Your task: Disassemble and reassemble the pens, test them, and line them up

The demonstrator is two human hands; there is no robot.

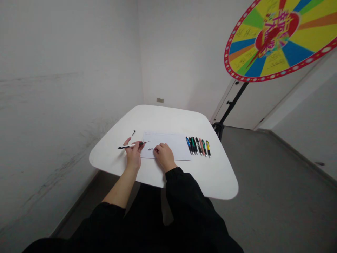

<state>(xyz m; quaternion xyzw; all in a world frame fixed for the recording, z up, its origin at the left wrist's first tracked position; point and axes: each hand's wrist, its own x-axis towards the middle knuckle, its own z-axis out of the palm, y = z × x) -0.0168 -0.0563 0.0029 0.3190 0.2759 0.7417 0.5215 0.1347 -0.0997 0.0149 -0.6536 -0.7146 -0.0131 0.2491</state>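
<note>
My left hand (133, 154) is closed around a white and black pen (128, 146), which lies nearly level across the fingers with its bare thin tip pointing right. Over the white paper (179, 147), my right hand (164, 154) has its fingers pinched together near a small dark piece; what exactly they hold is too small to make out. A small silver piece (149, 149) lies on the paper between both hands. Beyond my left hand, a small black clip-like part (133, 132) rests on the table.
Several pens (196, 146) lie side by side at the right of the paper on the white table (168, 117). A colourful prize wheel (279, 38) on a black stand (231, 105) rises at the right behind the table. A wall (65, 88) runs close along the left.
</note>
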